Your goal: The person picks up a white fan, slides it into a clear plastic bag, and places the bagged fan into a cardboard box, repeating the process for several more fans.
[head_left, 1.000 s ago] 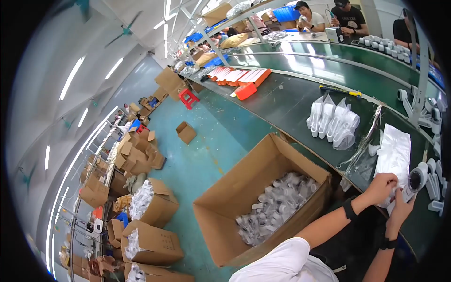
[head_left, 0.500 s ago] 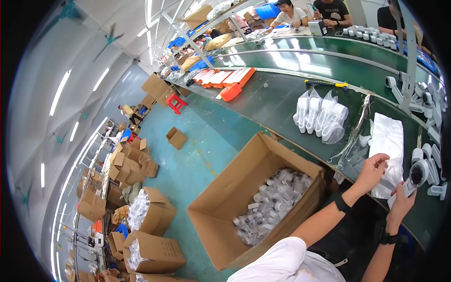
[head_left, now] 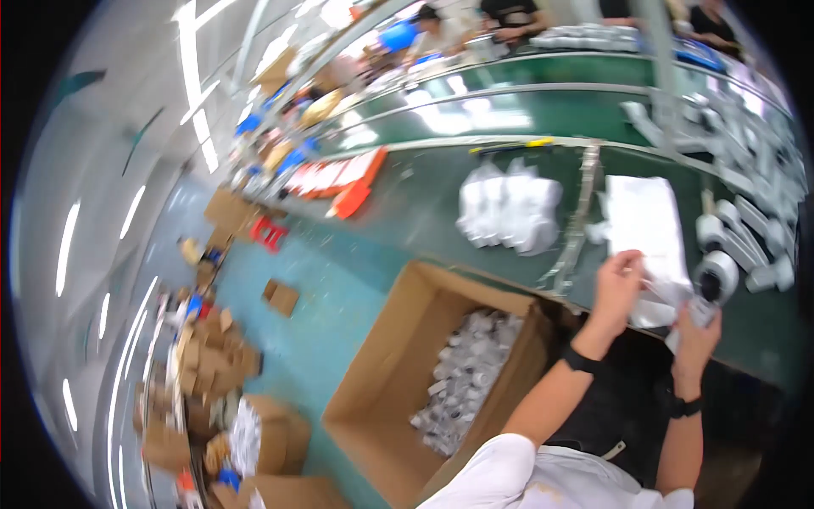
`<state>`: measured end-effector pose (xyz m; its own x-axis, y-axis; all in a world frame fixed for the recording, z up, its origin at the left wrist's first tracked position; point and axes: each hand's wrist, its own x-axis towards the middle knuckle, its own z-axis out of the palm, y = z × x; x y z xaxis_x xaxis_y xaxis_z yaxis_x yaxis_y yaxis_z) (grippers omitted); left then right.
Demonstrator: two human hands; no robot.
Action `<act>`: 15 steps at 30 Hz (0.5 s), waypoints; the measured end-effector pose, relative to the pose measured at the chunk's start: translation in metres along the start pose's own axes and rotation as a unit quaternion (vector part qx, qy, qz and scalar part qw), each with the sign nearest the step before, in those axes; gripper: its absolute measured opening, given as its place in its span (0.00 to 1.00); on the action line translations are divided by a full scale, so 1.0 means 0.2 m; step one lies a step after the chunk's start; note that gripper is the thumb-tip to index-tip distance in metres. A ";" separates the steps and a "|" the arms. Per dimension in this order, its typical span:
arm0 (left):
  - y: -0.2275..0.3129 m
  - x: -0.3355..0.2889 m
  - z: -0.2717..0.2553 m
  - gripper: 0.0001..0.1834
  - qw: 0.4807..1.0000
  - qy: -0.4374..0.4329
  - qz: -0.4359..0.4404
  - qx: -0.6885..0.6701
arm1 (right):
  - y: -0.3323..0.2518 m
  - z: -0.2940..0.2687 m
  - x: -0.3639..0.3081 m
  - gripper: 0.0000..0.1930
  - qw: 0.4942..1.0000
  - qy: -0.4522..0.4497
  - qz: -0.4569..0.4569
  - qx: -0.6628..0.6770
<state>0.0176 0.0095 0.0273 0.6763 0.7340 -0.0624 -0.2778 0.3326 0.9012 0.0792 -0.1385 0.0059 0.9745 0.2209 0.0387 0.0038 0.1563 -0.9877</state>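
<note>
My right hand (head_left: 697, 339) grips a white handheld device (head_left: 717, 282) by its handle. Its round head with a dark centre points up and away from me. Fingers curled together, my left hand (head_left: 619, 284) is at the near left edge of a stack of white plastic bags (head_left: 646, 225). Blur hides whether a bag edge is pinched in those fingers. Just beyond my right hand lies a pile of similar white devices (head_left: 750, 237). Several bagged white devices (head_left: 509, 208) lie in a row on the dark green bench (head_left: 415, 191), left of the stack.
A large open carton (head_left: 373, 382) of bagged white parts stands against the bench. A yellow-and-black tool (head_left: 513, 146) lies by the rail. Orange-red trays (head_left: 339, 178) lie at the bench's far left. Cartons (head_left: 212, 356) line the left side. Co-workers (head_left: 513, 21) sit across the conveyor (head_left: 483, 110).
The whole view has shifted, so bench and carton appear further left and the picture is blurred. My left hand has come lower against the bag stack. The device stays in my right hand.
</note>
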 end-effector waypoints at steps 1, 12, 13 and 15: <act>-0.02 0.02 -0.01 0.11 0.997 -0.005 -0.025 -0.072 | 0.00 0.00 0.00 0.12 1.000 -0.016 0.004 -0.002; 0.06 -0.03 0.05 0.08 0.997 0.001 0.033 0.071 | -0.38 -0.35 -0.04 0.25 0.953 -0.291 0.075 -0.036; 0.06 -0.03 0.06 0.08 0.995 -0.009 0.045 0.088 | -0.36 -0.39 -0.03 0.31 0.939 -0.332 0.067 -0.066; 0.05 -0.03 0.06 0.09 0.991 -0.022 0.055 0.118 | -0.49 -0.40 -0.03 0.34 0.917 -0.370 0.096 -0.115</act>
<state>0.0181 0.0017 0.0425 0.6808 0.7303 0.0562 -0.1876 0.0997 0.9772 0.0911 -0.2324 0.0896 0.5430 0.8294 -0.1313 -0.0213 -0.1427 -0.9895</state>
